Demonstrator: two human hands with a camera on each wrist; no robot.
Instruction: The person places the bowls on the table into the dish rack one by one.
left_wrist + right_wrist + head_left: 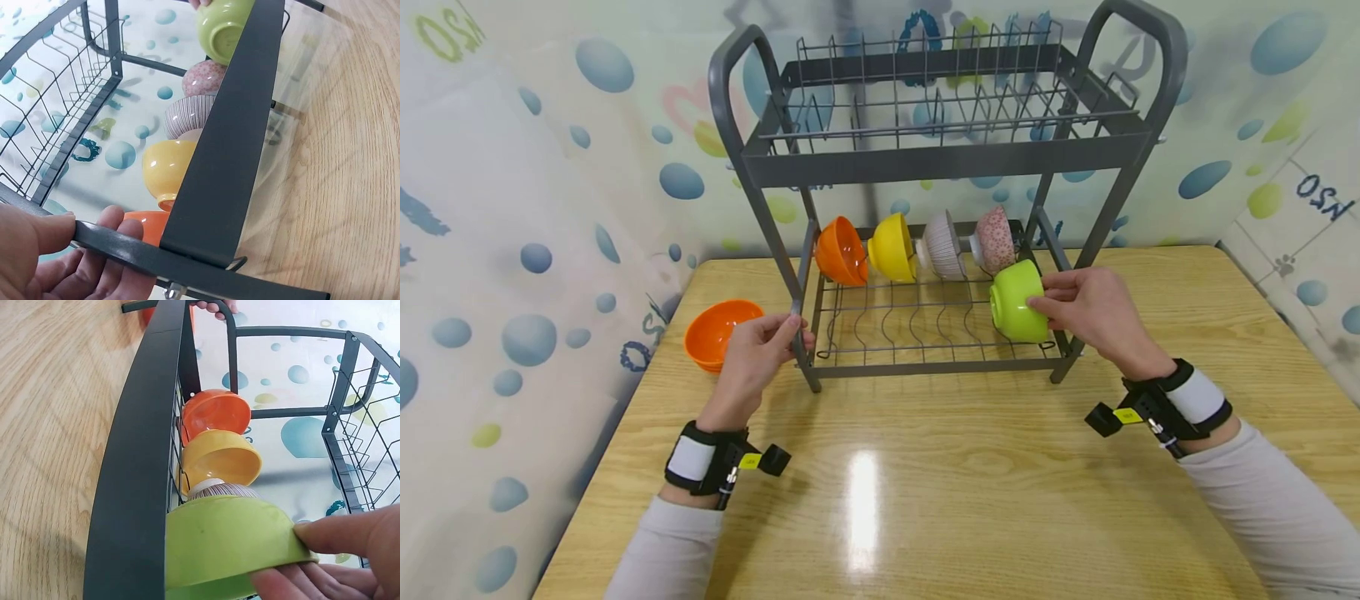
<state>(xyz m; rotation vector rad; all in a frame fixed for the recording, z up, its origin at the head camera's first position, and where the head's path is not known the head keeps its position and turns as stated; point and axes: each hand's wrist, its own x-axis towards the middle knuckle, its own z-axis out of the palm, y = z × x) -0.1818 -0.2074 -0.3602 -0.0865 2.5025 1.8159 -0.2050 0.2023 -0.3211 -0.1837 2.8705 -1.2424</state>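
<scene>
My right hand [1093,312] pinches the rim of a lime green bowl [1017,302], thumb on the outside and fingers inside. The bowl is tilted on its side at the front right of the rack's lower shelf. Around the front left leg of the grey dish rack [925,367] curl the fingers of my left hand [760,354]. Behind the green bowl, an orange bowl [841,252], a yellow bowl [892,248], a striped bowl [943,247] and a pink patterned bowl [995,240] stand on edge in a row along the shelf's back.
Left of the rack, orange bowl-shaped dishes [718,333] sit on the wooden table [955,483], beside my left wrist. The rack's upper wire basket [940,117] overhangs the lower shelf. A patterned sheet [550,208] covers the wall behind.
</scene>
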